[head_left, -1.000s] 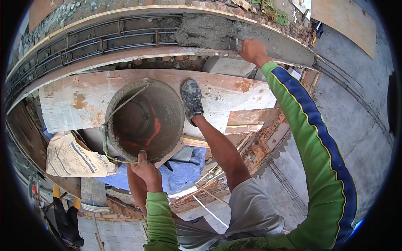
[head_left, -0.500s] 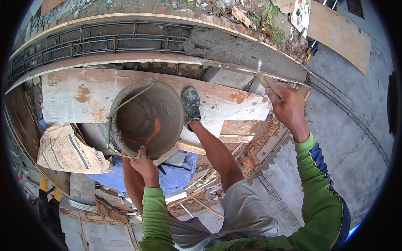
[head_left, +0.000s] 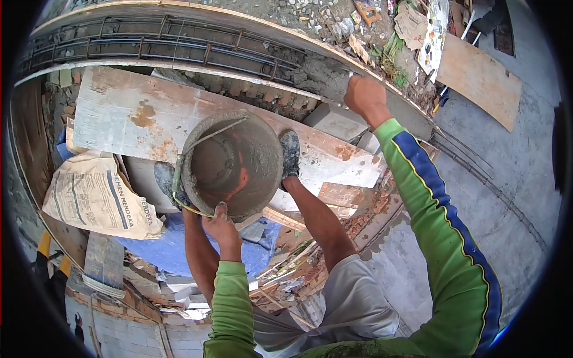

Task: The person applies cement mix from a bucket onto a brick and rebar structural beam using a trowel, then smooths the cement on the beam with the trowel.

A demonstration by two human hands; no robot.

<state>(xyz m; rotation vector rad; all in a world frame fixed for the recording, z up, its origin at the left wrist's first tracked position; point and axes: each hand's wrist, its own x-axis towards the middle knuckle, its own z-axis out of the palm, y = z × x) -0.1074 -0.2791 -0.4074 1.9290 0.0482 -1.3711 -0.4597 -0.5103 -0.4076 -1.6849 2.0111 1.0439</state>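
My left hand (head_left: 224,230) is closed on the near rim of a mortar-caked bucket (head_left: 261,170), thumb over the edge beside the wire handle (head_left: 178,173). Grey mortar (head_left: 212,164) lies low inside the tilted bucket. Farther up, my right hand (head_left: 365,95) is a fist above a long board-sided trench form. It grips a trowel, of which only a bit of metal (head_left: 350,74) shows; the blade is hidden. Just left of that fist, wet concrete (head_left: 322,74) fills part of the form, and steel rebar (head_left: 197,48) lies exposed farther left.
My shoe (head_left: 290,154) stands on a long stained board (head_left: 128,116) beside the form. A paper cement bag (head_left: 98,197) and a blue tarp (head_left: 173,241) lie to the left. Concrete blocks (head_left: 335,121) sit below the form; rubble (head_left: 322,24) lies beyond it.
My right hand has moved up and left, over the form, still in a fist. The view has shifted; the bucket appears farther right, still in my left hand, and my other shoe now shows.
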